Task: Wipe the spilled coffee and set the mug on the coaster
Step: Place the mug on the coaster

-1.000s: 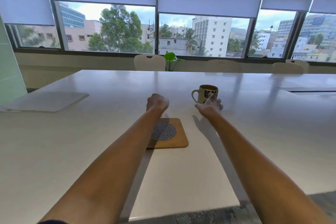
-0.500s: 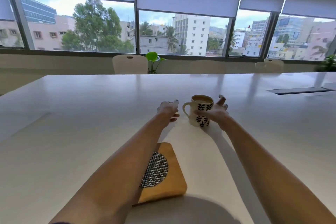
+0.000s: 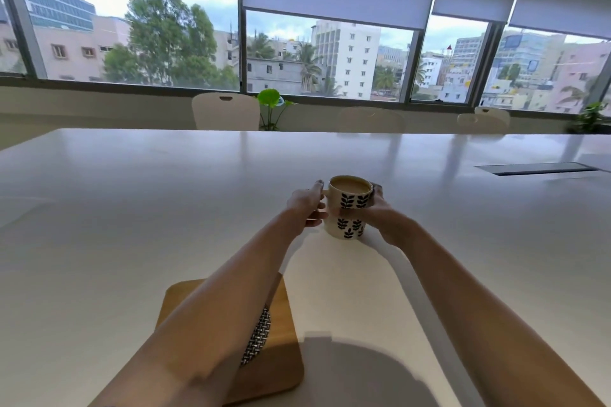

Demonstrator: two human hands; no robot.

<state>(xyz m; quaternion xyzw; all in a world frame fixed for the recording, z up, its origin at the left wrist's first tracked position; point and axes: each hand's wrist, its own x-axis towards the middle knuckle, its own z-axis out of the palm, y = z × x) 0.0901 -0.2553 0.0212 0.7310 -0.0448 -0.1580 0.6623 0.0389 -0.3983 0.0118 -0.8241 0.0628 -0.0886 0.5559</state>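
Observation:
A cream mug [image 3: 349, 212] with dark leaf prints, full of milky coffee, stands on the white table [image 3: 132, 208] ahead of me. My right hand [image 3: 377, 211] wraps its right side. My left hand [image 3: 305, 205] holds the handle side, fingers curled at the handle. Nearer to me lies a square wooden coaster [image 3: 281, 360] with a round woven black-and-white insert [image 3: 259, 334], mostly covered by my left forearm. No spilled coffee shows on the table.
A dark cable slot [image 3: 535, 169] is set in the table at the right. White chairs [image 3: 225, 111] line the far edge, with a green plant [image 3: 271, 106] between them. Windows run along the back wall.
Both hands closed in on the mug: the right went from beside it to wrapping it, the left reached the handle. The view moved forward, so the coaster now sits lower.

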